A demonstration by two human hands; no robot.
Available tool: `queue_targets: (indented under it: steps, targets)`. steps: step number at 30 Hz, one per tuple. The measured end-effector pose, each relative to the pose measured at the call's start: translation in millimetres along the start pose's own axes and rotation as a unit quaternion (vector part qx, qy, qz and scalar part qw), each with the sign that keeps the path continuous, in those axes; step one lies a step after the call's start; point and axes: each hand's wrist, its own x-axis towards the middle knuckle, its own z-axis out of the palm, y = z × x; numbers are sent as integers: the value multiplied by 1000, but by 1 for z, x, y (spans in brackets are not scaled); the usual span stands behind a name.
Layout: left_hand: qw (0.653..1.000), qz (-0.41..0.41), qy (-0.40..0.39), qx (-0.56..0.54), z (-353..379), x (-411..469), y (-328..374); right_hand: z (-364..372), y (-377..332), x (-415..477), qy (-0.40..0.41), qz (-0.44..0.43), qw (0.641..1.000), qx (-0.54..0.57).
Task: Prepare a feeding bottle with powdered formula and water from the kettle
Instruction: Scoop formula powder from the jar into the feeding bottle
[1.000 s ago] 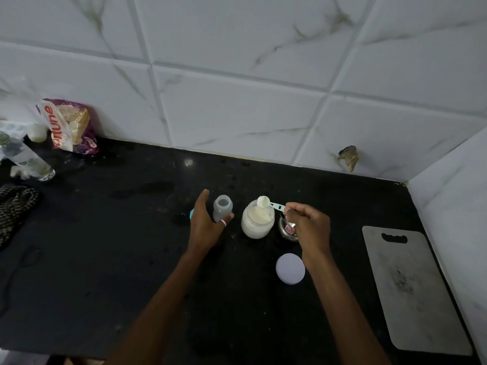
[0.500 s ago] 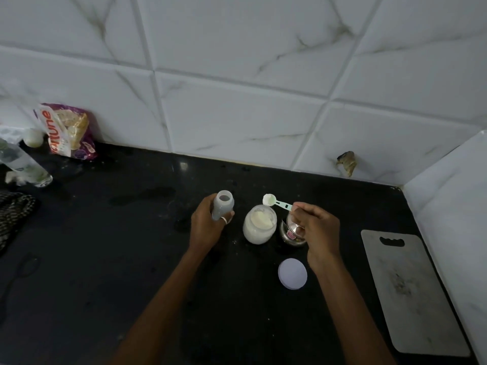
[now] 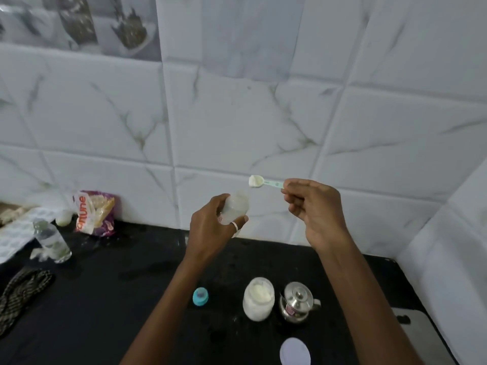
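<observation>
Left hand (image 3: 210, 230) grips translucent open bottle (image 3: 235, 206); right hand (image 3: 313, 206) pinches green scoop (image 3: 264, 182) heaped with white powder.

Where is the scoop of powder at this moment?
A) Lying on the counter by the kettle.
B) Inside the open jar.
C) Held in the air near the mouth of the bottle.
C: the right hand pinches the heaped scoop in the air beside the mouth of the bottle that the left hand grips, well above the jar.
</observation>
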Motion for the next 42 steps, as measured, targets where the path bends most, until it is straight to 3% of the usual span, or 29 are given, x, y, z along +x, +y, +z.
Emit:
queue_targets:
  steps: [10,15,21,26,31,34,42]
  targets:
    - [999,22,24,13,-10,-7,23,11,-1,-1,0,-33,997,-68]
    - [999,15,27,26,-10,-8,23,13,9,-4,-4,-100,984,-144]
    - [999,9,30,30,-9,-10,22,16,23,-7,6,-246,926,-286]
    - [999,9,31,29,-6,-11,22,17,31,-10,5,-337,880,-334]
    - [999,8,35,27,-6,-10,24,16,38,-5,-1,-448,812,-374]
    - [999,10,39,20,-6,-10,25,15,41,-4,-9,-480,783,-395]
    - [999,11,38,20,-4,-8,21,12,45,0,-18,-522,755,-397]
